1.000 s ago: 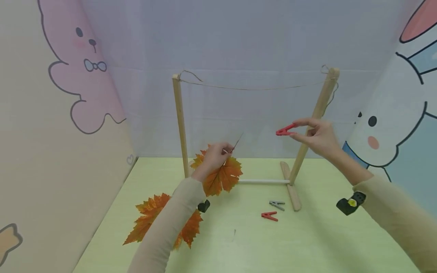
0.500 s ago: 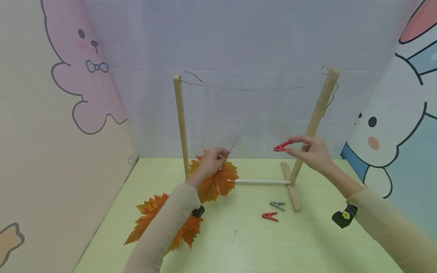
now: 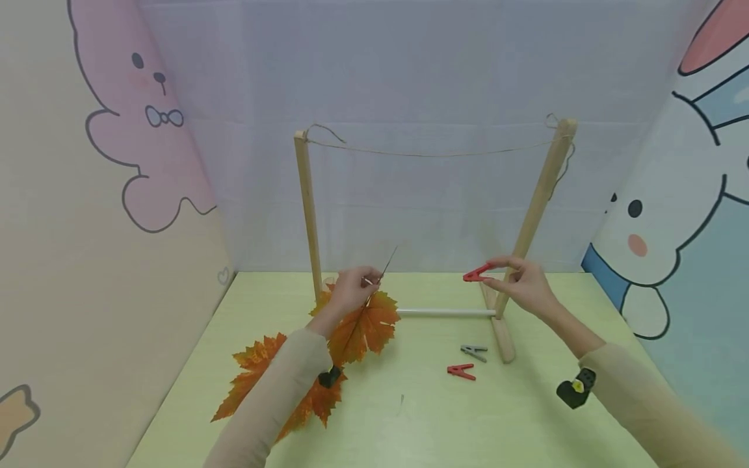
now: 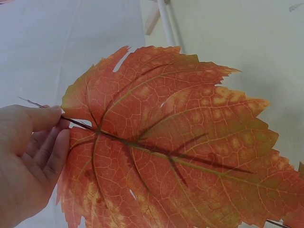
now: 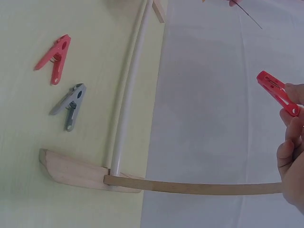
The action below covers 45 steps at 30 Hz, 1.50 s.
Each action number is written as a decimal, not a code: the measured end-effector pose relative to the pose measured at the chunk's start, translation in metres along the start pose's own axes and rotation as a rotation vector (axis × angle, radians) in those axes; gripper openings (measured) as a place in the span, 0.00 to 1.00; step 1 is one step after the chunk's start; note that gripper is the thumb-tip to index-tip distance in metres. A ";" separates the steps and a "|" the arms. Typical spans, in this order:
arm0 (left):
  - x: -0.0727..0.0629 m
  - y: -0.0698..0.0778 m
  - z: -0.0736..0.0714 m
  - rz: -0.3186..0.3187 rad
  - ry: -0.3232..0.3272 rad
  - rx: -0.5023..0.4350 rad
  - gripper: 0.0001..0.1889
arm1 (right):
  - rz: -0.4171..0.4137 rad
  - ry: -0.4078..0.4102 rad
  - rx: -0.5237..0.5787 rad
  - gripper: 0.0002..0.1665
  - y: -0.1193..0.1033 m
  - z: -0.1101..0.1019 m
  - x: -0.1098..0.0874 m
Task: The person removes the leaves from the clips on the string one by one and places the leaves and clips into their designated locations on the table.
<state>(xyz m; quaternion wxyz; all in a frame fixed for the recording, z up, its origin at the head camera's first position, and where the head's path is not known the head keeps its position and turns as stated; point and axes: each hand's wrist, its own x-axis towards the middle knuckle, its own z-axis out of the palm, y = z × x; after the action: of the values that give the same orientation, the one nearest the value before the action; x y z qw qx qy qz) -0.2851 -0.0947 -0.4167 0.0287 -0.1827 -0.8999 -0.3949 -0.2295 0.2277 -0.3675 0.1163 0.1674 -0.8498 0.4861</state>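
Observation:
My left hand [image 3: 354, 290] pinches the thin dark stem of an orange maple leaf [image 4: 180, 137] between thumb and fingers, and the blade hangs below the hand. In the head view the stem's tip points up and right. My right hand [image 3: 525, 284] holds a red clothespin [image 3: 476, 273] by its handles, thumb below and fingers above, in the air near the right post. The right wrist view shows that red clothespin [image 5: 278, 92] at the fingertips. Both hands are below the string [image 3: 433, 155], apart from it.
Two wooden posts [image 3: 309, 214] carry the string; a white rod [image 3: 445, 312] joins their feet. On the table [image 3: 433, 429] lie a grey clothespin [image 3: 474, 352] and another red clothespin [image 3: 461, 372]. More orange leaf [image 3: 248, 374] lies at left, partly hidden under my left arm.
Both hands have moved down. The left hand, with the leaf, has also shifted left, and the right hand, with the red clothespin, slightly left. Both keep their hold.

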 end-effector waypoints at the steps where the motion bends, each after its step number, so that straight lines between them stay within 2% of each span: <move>1: -0.001 -0.002 0.000 -0.003 0.000 0.009 0.10 | -0.002 -0.004 0.005 0.18 0.002 0.002 -0.001; 6: -0.007 -0.011 0.001 -0.040 -0.013 0.025 0.09 | 0.022 -0.013 0.014 0.17 0.013 0.011 -0.006; 9: -0.010 -0.016 0.003 -0.069 -0.030 0.005 0.09 | 0.055 -0.021 0.019 0.17 0.016 0.016 -0.009; 13: -0.015 -0.021 0.005 -0.066 -0.049 -0.003 0.09 | 0.082 -0.047 0.017 0.18 0.019 0.024 -0.013; 20: -0.027 -0.030 0.009 -0.049 -0.066 0.055 0.08 | 0.108 -0.077 0.010 0.17 0.026 0.036 -0.020; 25: -0.033 -0.037 0.012 -0.061 -0.077 0.053 0.08 | 0.113 -0.094 0.024 0.18 0.046 0.044 -0.023; 30: -0.037 -0.045 0.015 -0.075 -0.120 0.066 0.08 | 0.108 -0.102 0.042 0.19 0.070 0.050 -0.025; 37: -0.044 -0.055 0.020 -0.085 -0.157 0.066 0.09 | 0.110 -0.119 0.064 0.18 0.041 0.052 -0.033; 40: -0.047 -0.059 0.023 -0.074 -0.161 0.057 0.08 | 0.088 -0.120 0.068 0.17 0.044 0.056 -0.036; 45: -0.053 -0.065 0.027 -0.070 -0.146 0.033 0.08 | 0.090 -0.115 0.040 0.18 0.070 0.066 -0.039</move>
<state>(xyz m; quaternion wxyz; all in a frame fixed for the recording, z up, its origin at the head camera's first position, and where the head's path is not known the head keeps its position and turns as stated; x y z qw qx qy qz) -0.2560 -0.1315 -0.4914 -0.0476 -0.1788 -0.9119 -0.3664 -0.2241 0.2104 -0.4698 0.0420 0.1588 -0.8519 0.4972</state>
